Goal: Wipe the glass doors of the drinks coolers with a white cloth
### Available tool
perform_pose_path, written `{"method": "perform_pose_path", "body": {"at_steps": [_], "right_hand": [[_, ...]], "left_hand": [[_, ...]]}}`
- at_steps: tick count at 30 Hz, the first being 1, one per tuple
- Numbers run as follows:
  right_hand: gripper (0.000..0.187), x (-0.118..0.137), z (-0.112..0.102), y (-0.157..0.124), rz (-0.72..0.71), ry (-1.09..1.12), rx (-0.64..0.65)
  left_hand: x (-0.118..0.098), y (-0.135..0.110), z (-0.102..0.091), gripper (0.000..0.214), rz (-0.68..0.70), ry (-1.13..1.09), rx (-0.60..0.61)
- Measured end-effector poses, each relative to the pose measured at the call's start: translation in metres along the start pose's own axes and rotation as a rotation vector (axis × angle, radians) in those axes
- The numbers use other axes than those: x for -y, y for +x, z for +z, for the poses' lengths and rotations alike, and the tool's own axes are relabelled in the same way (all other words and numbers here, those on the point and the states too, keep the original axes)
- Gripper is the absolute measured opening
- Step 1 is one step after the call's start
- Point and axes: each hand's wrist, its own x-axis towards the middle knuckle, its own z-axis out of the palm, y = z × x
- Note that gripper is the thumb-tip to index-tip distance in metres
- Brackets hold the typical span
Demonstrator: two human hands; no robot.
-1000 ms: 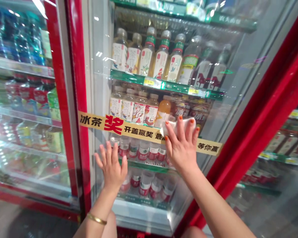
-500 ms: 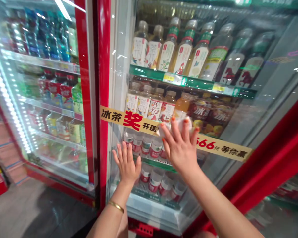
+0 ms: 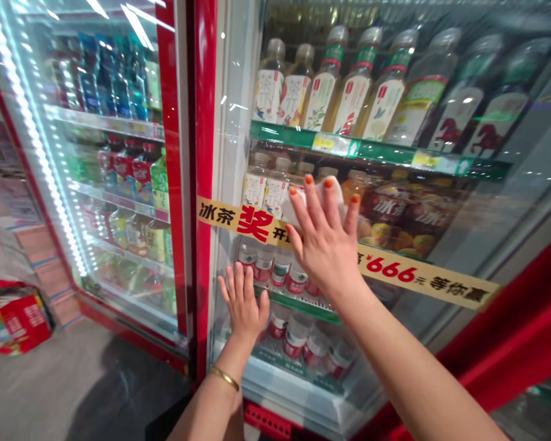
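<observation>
My right hand (image 3: 324,242) presses a white cloth (image 3: 314,199) flat against the glass door (image 3: 445,208) of a red drinks fridge, over a yellow banner sticker (image 3: 422,275) with red and black characters. Its fingers are spread on the cloth. Lower down and to the left, my left hand (image 3: 243,303) lies open and flat on the same glass, a gold bracelet (image 3: 224,378) on its wrist. Behind the glass stand rows of tea bottles (image 3: 340,101) and small water bottles (image 3: 280,269) on green-edged shelves.
A second lit fridge (image 3: 105,159) full of drinks stands to the left, divided off by a red door frame (image 3: 204,184). A red and white bag (image 3: 16,315) sits on the grey floor (image 3: 64,392) at far left, near stacked cartons.
My right hand with the cloth has slid up and to the left along the banner. The view has shifted left, showing more of the left fridge and the floor. My left hand stays flat on the glass.
</observation>
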Motion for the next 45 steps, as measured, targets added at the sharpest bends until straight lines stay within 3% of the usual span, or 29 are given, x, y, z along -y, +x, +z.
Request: {"method": "perform_pose_path", "body": {"at_steps": [4, 6, 8, 10, 12, 14, 16, 18, 21, 23, 25, 27, 29, 31, 33, 35, 37, 39, 42, 45], "right_hand": [[0.084, 0.006, 0.007, -0.074, -0.13, -0.038, 0.028], [0.074, 0.02, 0.018, -0.083, -0.245, -0.025, 0.084], [0.065, 0.031, 0.024, -0.064, -0.304, 0.006, 0.13], [0.063, 0.029, 0.021, -0.029, -0.276, 0.032, 0.135], [0.065, 0.011, 0.006, 0.002, -0.158, 0.012, 0.079], [0.068, -0.017, -0.012, 0.01, -0.008, -0.064, 0.005], [0.073, -0.043, -0.027, -0.012, 0.118, -0.143, -0.031], [0.077, -0.054, -0.032, -0.058, 0.183, -0.18, -0.021], [0.083, -0.035, -0.02, -0.133, 0.166, -0.149, 0.021], [0.083, -0.008, -0.006, -0.157, 0.082, -0.121, 0.072], [0.078, 0.016, 0.007, -0.148, -0.034, -0.097, 0.11], [0.074, 0.021, 0.011, -0.114, -0.12, -0.091, 0.1], [0.075, 0.003, 0.004, -0.076, -0.093, -0.133, 0.049], [0.078, -0.029, -0.009, -0.059, 0.07, -0.22, -0.005], [0.08, -0.053, -0.021, -0.073, 0.274, -0.304, -0.052], [0.082, -0.057, -0.024, -0.112, 0.403, -0.342, -0.081], [0.084, -0.043, -0.019, -0.154, 0.41, -0.327, -0.07], [0.087, -0.023, -0.01, -0.18, 0.317, -0.282, -0.057], [0.079, -0.022, -0.009, -0.166, 0.196, -0.255, -0.038], [0.076, -0.068, -0.029, -0.129, 0.312, -0.298, -0.076]], "left_hand": [[-0.001, 0.0, 0.001, 0.076, -0.003, -0.019, -0.007], [-0.002, 0.0, 0.0, 0.074, -0.007, -0.017, -0.013], [-0.002, 0.001, -0.001, 0.072, -0.002, -0.013, -0.017], [-0.001, 0.002, -0.002, 0.072, 0.008, -0.008, -0.011], [-0.001, 0.003, -0.003, 0.073, 0.016, -0.002, 0.0], [-0.001, 0.003, -0.004, 0.074, 0.02, -0.001, -0.001], [-0.002, 0.003, -0.003, 0.074, 0.02, -0.008, -0.012], [-0.002, 0.002, -0.002, 0.075, 0.015, -0.016, -0.018], [-0.001, 0.002, 0.001, 0.075, 0.007, -0.017, -0.015], [-0.001, 0.002, 0.001, 0.075, 0.007, -0.016, -0.016], [-0.001, 0.003, -0.002, 0.075, 0.008, -0.023, -0.019], [-0.006, 0.006, -0.01, 0.074, -0.011, -0.043, -0.011], [-0.014, 0.012, -0.021, 0.073, -0.036, -0.067, 0.01], [-0.027, 0.023, -0.033, 0.073, -0.018, -0.098, 0.023], [-0.043, 0.038, -0.041, 0.078, 0.059, -0.149, 0.006], [-0.06, 0.056, -0.042, 0.084, 0.146, -0.21, -0.024], [-0.075, 0.073, -0.033, 0.085, 0.215, -0.253, -0.04], [-0.088, 0.085, -0.019, 0.083, 0.27, -0.26, -0.026], [-0.098, 0.091, 0.002, 0.08, 0.322, -0.176, 0.012], [-0.099, 0.087, 0.013, 0.081, 0.327, -0.102, 0.024]]}}
